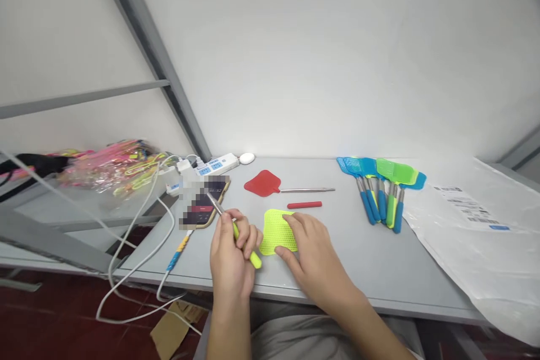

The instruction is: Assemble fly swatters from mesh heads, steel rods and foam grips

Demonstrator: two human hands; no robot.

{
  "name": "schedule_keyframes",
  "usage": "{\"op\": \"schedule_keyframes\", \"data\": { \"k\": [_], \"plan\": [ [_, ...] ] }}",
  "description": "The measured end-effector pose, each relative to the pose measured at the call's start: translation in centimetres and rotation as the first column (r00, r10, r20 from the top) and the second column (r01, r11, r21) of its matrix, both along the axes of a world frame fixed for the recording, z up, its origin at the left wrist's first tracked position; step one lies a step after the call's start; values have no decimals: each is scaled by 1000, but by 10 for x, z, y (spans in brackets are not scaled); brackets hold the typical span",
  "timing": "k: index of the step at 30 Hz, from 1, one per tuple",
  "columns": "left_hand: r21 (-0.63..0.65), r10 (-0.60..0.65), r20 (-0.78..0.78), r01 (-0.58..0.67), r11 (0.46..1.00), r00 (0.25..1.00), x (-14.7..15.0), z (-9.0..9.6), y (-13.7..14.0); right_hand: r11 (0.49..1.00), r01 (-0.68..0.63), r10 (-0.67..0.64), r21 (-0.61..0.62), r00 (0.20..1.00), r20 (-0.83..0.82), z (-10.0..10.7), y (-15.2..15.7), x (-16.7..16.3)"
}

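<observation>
My left hand is closed round a fly swatter handle with a yellow-green grip; its metal rod points up and to the left. Thumb and fingers of my right hand grip a yellow-green mesh fly swatter head at its right side, close above the table. Beyond my hands lie a red leaf-shaped swatter head, a bare metal rod with its left end by the head's tip, and a separate red grip.
Several blue and green fly swatters lie fanned at the right, beside a white plastic bag. To the left are a phone, a power strip, looping white cables and plastic-wrapped bundles. A white oval object sits near the wall.
</observation>
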State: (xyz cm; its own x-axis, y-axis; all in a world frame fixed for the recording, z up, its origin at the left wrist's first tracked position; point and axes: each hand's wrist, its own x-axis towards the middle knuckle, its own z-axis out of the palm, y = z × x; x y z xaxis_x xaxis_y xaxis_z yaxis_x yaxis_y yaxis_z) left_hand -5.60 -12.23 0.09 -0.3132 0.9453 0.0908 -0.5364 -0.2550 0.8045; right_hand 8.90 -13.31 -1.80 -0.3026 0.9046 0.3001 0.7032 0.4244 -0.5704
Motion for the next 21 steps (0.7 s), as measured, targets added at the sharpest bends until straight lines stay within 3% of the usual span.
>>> {"op": "schedule_keyframes", "data": {
  "k": [2,4,6,8,10,16,21],
  "plan": [
    [-50,-1,-163,-7,999,987,-12,-3,4,1000,10,-8,-20,991,135,-11,3,0],
    [-104,-17,-457,-35,994,889,-18,-7,5,998,2,12,-61,973,231,-20,1,3],
    [-121,-33,-746,-87,989,665,-18,-11,5,997,17,4,-73,959,283,-25,-4,9],
    [-99,-35,-901,-126,987,431,-16,-12,3,997,54,-35,-54,952,305,-27,-10,16],
    [-81,-43,-956,-117,990,292,-12,-12,3,996,87,-74,-30,947,312,-29,-16,24],
    [-110,-110,-994,9,994,27,-5,-14,5,985,173,-171,20,943,285,-36,-24,44],
    [-149,-147,-986,25,989,-76,-3,-13,6,967,253,-253,27,940,229,-38,-21,55]
  ]
}}
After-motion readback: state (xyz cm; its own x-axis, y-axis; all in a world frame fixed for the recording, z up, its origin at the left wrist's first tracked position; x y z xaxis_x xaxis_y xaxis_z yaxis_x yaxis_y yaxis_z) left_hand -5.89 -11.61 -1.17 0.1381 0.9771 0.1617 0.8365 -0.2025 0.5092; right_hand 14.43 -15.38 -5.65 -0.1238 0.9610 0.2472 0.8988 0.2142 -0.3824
